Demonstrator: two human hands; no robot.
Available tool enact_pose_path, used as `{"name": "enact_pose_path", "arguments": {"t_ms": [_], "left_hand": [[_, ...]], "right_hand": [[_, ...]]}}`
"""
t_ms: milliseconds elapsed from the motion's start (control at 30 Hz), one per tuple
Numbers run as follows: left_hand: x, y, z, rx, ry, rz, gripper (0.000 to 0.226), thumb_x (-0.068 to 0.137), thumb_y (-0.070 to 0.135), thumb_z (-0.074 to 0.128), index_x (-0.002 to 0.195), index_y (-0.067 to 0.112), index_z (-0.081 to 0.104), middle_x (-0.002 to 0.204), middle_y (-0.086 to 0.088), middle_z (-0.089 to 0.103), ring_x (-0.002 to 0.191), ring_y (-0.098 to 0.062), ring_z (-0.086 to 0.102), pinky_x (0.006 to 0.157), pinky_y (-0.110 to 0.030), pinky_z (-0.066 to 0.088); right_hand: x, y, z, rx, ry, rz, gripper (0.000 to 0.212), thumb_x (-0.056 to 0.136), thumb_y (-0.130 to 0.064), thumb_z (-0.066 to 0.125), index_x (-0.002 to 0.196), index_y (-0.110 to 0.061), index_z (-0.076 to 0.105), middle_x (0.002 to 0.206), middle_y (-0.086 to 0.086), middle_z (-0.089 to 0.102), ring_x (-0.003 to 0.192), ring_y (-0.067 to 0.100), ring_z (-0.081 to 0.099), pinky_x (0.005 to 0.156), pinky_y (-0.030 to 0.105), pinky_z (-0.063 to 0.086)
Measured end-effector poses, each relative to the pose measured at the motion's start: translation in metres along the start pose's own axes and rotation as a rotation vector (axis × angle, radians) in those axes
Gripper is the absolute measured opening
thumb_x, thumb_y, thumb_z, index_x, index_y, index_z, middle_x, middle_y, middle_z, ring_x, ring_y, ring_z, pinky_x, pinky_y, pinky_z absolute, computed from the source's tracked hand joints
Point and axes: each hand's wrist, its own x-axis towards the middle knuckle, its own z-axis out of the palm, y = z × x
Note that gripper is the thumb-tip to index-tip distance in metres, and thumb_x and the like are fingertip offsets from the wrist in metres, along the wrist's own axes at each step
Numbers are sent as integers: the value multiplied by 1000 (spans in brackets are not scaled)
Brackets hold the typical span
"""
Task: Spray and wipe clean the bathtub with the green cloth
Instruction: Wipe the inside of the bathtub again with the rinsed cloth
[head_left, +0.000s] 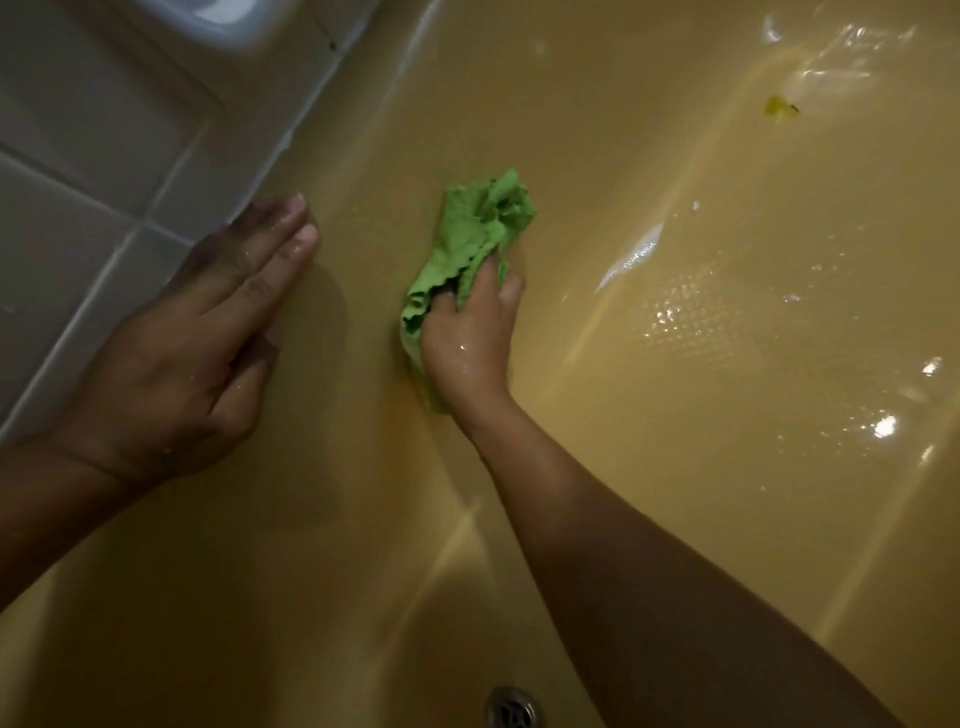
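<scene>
closest to the camera is the metal drain (511, 707) at the bottom edge, with the right forearm reaching over it into the yellow bathtub (363, 130).

the right hand (470, 338) has its fingers curled into the bunched green cloth (480, 228) and holds it against the tub's inner side wall, about mid-frame. the left hand (197, 343) lies flat on the rim with its fingers straight and together, holding nothing, just propping the body up.

to do this bit well i'd flatten the cloth out. wadded up like that, only a small patch touches the enamel. i'd use long overlapping strokes from under the rim down toward the floor so the dirty water runs to the drain.

further out, the tub floor is wet and shiny over the bumpy anti-slip patch (691, 317), with a white streak (631, 257) that's probably leftover foam, but it's hard to tell in this light. near the far end there's a small yellow scrap (779, 108) that needs picking up or rinsing off.

on the left, grey wall tiles (78, 218) meet the rim, with a white fixture (223, 15) in the top corner. there's no spray bottle in view. the propping hand covers a piece of rim that also needs wiping.
</scene>
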Motion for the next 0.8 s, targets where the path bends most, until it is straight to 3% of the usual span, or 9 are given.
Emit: {"name": "enact_pose_path", "arguments": {"t_ms": [200,300,400,500,633,800], "left_hand": [[23,10,2,-24,1,45,65,99,22,36,162,10,28,171,-8,21,159,-27,16,125,-58,22],[33,7,3,24,14,149,64,97,11,38,159,1,29,170,-13,22,160,-28,15,129,-46,16],[41,7,5,0,39,155,63,97,9,39,159,0,29,169,-14,23,159,-27,16,129,-46,16],[48,9,4,-4,63,134,62,99,11,39,160,2,29,170,-11,23,160,-22,16,130,-41,16],[58,14,-1,-7,74,108,59,104,18,36,160,3,29,170,-10,23,159,-20,17,130,-38,17],[67,19,-2,-30,88,100,57,106,22,35,158,1,32,168,-12,26,158,-22,21,129,-35,18]], "right_hand": [[31,87,-13,-229,23,198,63,100,-15,46,159,-19,25,145,17,34,126,45,43,109,44,34],[23,135,-15,-433,12,226,63,98,-20,49,157,-18,28,142,19,36,121,45,44,108,46,34],[1,162,-12,-573,3,202,64,97,-21,51,157,-17,29,140,17,35,116,40,42,106,45,32],[-34,174,-1,-495,-53,238,61,99,-26,50,156,-18,30,137,14,35,117,39,41,109,46,33],[-83,159,20,-153,-216,322,71,89,-39,46,153,-10,36,137,14,39,128,36,44,114,45,37],[-101,89,35,62,-284,238,62,99,-31,52,154,-10,35,156,15,28,144,27,32,119,27,24]]}}
